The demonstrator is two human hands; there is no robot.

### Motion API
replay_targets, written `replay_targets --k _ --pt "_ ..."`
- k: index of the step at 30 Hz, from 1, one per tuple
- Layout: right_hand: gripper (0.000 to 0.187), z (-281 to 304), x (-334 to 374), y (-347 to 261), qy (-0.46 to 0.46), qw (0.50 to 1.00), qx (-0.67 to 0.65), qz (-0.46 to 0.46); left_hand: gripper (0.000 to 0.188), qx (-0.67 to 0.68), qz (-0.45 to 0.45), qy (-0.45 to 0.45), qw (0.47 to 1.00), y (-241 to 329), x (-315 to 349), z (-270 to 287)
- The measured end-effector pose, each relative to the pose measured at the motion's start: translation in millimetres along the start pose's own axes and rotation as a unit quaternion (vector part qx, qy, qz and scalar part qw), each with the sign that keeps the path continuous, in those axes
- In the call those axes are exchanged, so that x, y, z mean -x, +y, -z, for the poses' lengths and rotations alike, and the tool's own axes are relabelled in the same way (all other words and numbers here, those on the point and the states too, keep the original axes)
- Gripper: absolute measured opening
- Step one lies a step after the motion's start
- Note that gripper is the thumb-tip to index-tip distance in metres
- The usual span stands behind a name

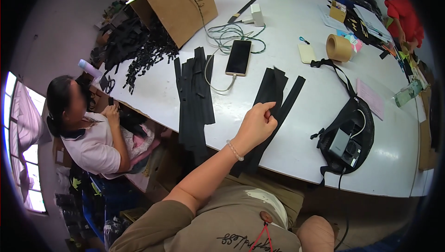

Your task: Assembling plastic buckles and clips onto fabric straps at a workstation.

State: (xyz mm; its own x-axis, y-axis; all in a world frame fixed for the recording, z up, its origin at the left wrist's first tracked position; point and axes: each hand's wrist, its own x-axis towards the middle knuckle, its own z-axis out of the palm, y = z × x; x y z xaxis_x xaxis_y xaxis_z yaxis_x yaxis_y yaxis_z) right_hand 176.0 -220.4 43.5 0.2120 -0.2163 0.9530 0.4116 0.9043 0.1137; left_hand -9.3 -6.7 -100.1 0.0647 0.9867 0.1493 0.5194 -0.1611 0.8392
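My left hand (257,124) is over a stack of black fabric strips (267,87) near the table's front edge. Its fingers are curled, the index finger reaching furthest over the strips; whatever they grip, if anything, is hidden. A separate narrow black strip (293,93) slants just right of the hand. Left of it lies a larger bundle of black strips (191,99), its lower ends hanging past the edge. My right hand is out of view.
A phone (239,57) with a cable lies beyond the strips. A cardboard box (185,9) stands near piled black pieces (150,50). At right are a tape roll (339,48) and black mesh bag (345,136). A seated person (90,145) works at left, another in red (404,20) at far right.
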Motion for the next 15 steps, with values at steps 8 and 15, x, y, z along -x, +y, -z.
replay_targets --k 8,15 --pt "0.048 -41 84 79 -0.178 0.816 0.18 -0.52 0.043 -0.045 -0.183 -0.057 0.98 53 55 7" --pt "0.038 -11 164 106 -0.011 0.56 -0.078 -0.825 0.027 -0.092 -0.209 -0.236 0.945 66 101 -27"
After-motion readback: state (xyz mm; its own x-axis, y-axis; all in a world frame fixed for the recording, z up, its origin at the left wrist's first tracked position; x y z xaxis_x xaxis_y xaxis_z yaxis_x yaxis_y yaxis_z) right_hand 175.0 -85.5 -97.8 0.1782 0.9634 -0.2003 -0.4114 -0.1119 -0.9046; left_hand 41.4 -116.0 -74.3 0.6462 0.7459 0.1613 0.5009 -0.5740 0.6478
